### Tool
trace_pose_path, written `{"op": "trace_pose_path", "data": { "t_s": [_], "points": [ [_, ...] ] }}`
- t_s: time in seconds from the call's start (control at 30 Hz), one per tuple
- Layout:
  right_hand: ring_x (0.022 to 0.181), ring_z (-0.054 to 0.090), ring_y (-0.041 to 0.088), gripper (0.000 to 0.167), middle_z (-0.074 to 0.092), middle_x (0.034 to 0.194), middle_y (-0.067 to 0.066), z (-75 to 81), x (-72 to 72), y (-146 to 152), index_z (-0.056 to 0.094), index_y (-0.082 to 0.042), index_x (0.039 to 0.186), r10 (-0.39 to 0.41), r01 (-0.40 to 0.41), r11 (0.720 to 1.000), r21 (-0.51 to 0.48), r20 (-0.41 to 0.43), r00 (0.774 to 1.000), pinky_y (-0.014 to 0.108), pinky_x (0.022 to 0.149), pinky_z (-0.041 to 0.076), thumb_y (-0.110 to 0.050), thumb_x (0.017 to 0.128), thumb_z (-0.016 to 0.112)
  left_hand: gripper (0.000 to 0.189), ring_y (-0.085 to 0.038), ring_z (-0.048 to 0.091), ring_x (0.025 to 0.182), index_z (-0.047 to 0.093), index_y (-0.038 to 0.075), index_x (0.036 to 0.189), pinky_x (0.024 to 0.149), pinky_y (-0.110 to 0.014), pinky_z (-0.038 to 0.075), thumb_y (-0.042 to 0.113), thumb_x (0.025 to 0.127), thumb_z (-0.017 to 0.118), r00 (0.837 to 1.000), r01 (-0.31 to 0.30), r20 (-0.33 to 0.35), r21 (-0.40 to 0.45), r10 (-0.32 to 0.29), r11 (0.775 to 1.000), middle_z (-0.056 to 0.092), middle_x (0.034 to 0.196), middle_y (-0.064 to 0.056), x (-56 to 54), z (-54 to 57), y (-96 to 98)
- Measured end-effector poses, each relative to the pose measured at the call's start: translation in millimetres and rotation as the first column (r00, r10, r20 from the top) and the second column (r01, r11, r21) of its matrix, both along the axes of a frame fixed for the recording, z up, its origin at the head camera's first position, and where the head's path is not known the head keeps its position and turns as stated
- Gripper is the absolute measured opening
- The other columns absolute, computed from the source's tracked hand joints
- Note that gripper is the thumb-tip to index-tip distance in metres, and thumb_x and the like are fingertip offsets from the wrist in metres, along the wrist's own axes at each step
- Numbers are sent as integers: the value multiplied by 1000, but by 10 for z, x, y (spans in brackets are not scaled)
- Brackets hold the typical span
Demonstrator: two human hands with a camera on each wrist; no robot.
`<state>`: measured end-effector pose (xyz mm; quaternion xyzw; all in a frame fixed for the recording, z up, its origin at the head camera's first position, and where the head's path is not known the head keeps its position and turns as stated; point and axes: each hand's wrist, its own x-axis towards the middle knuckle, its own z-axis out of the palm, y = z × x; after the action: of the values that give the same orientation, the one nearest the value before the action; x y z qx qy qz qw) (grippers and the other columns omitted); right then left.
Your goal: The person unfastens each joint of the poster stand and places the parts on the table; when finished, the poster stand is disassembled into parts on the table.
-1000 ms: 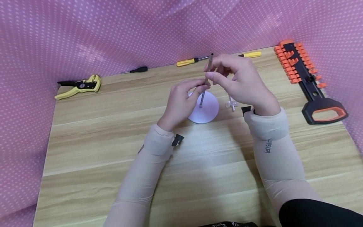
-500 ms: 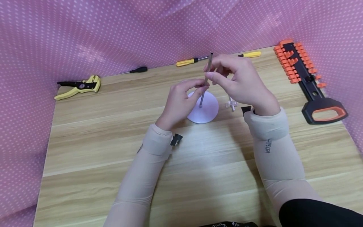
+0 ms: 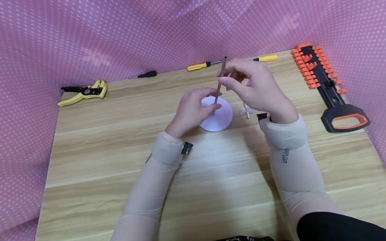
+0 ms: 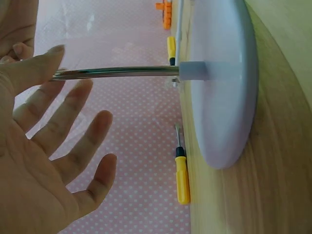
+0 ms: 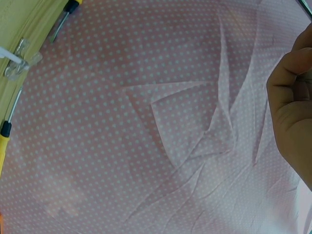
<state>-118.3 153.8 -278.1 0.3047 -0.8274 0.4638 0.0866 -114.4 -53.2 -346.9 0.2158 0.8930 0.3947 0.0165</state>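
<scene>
A thin metal rod (image 3: 219,85) stands upright over a round white base (image 3: 218,122) on the wooden table. In the left wrist view, the rod (image 4: 122,71) meets a short pale socket (image 4: 193,70) in the base's middle. My right hand (image 3: 256,85) pinches the rod near its top between thumb and fingers. Lower down, my left hand (image 3: 193,108) has its thumb and index finger spread on either side of the rod, the other fingers loosely extended. Just right of the base lies a clear plastic cross-shaped piece (image 3: 246,110) with a white stick, partly behind the right hand.
Yellow-and-black wire strippers (image 3: 84,93) lie at the back left. A black screwdriver (image 3: 147,74) and two yellow-handled screwdrivers, one being this screwdriver (image 3: 197,66), line the back edge. An orange-and-black rack with a handle (image 3: 324,77) lies at right. A pink dotted curtain (image 3: 150,33) surrounds the table.
My left thumb and index finger have parted from their pinch on the rod, the thumb dropping toward the base. The right hand keeps its hold in the same place.
</scene>
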Motion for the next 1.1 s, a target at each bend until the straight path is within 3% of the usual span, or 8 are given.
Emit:
{"op": "trace_pose_path", "data": {
  "t_s": [0.6,1.1],
  "points": [
    [75,59,9,8,69,87,-2,5,11,-5,76,-2,107,0,0,1000,9,5,1000,20,74,50,-5,100,72,38,-21,67,121,73,19,133,104,-43,50,24,96,81,988,14,154,-215,20,976,74,133,2,-55,-126,-5],
    [73,59,9,8,67,84,-2,16,11,-7,77,-3,106,8,-8,1000,7,1,1000,20,73,50,-4,100,72,34,-22,69,119,75,19,133,99,-43,51,31,101,75,988,72,151,-396,-12,915,78,122,1,-97,-266,6]
  ]
}}
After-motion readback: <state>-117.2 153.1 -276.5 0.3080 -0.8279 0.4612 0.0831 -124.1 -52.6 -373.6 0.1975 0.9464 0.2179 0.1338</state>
